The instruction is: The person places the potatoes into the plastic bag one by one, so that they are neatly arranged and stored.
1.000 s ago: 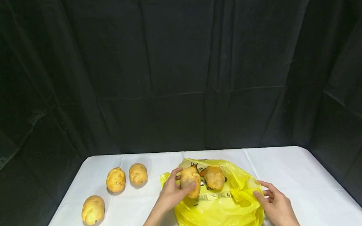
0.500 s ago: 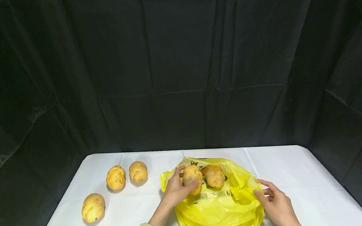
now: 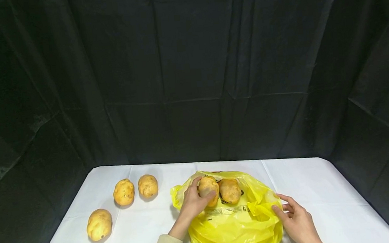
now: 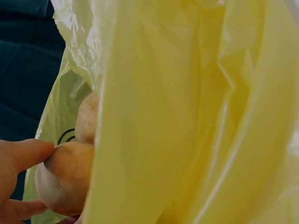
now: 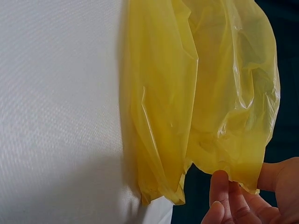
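Head view has the left hand [image 3: 193,203] with thumb and fingers curved round a gripped potato [image 3: 208,186] in the mouth of a yellow plastic bag [image 3: 235,233], while the right hand [image 3: 300,224] pinches the bag's edge on the right side. I judge the step in hand to be settling this potato in the bag, next to the neighbouring potato [image 3: 230,191] that already lies inside. The next move seems to call for loosening the left fingers gently, with the right hand holding the edge out so the thin film does not fold over the opening. On the white table [image 3: 138,228], left of the bag and well apart from it, lie 3 more: a lumpy potato [image 3: 124,192], a rounder potato [image 3: 148,186] and, nearer the person, a smoother potato [image 3: 99,224]. The gripped potato is tan-gold, oval and uneven, partly covered by the thumb; the left wrist view shows it dull-skinned and close against its neighbour, a fold of film hiding part of each. Whether its underside rests on the bag, I cannot tell.
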{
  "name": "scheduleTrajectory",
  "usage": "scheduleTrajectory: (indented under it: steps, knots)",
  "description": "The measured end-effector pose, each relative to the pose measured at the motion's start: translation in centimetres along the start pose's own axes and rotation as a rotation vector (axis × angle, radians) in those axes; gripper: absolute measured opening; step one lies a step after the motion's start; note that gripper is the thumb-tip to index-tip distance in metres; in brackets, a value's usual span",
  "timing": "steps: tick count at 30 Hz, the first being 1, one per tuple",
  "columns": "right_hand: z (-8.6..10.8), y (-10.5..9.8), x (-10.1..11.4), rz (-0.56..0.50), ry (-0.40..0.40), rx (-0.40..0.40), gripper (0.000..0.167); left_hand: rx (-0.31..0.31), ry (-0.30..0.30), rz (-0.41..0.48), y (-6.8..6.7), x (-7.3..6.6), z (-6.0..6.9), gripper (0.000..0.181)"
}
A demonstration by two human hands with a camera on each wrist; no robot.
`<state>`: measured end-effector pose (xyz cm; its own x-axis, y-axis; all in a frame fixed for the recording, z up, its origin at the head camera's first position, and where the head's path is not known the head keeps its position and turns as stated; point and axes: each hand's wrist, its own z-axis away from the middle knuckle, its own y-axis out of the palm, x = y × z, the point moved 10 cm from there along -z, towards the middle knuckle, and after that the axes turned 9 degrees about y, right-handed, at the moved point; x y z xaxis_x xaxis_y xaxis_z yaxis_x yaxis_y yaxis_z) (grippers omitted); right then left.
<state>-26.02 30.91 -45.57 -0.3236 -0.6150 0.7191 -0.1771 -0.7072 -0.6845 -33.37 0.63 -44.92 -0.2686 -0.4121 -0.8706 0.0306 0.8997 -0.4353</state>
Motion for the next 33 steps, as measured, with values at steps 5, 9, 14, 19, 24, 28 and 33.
scheduleTrajectory:
  steps: [5, 9, 14, 19, 24, 28, 33]
  knots:
    - [-0.07, 0.17, -0.21, -0.004, 0.022, 0.009, 0.048, -0.019, -0.036, -0.011, 0.43, 0.74, -0.20, 0.071]
    - [-0.11, 0.29, -0.36, -0.007, 0.043, 0.016, 0.048, -0.037, -0.045, -0.019, 0.51, 0.82, -0.23, 0.070]
    - [-0.08, 0.27, -0.30, -0.005, 0.033, 0.014, 0.048, -0.046, -0.040, -0.031, 0.79, 0.84, -0.48, 0.070]
    - [-0.10, 0.19, -0.16, 0.001, 0.019, 0.010, 0.048, -0.063, -0.027, -0.043, 0.78, 0.76, -0.77, 0.069]
    - [-0.19, 0.19, -0.21, -0.001, 0.024, 0.012, 0.047, -0.078, -0.020, -0.055, 0.69, 0.66, -0.94, 0.069]
    - [-0.20, 0.36, -0.46, -0.002, 0.043, 0.026, 0.049, -0.075, -0.042, -0.072, 0.80, 0.96, -0.83, 0.068]
    - [-0.23, 0.28, -0.46, -0.002, 0.039, 0.025, 0.048, -0.068, -0.039, -0.082, 1.02, 1.09, -0.94, 0.069]
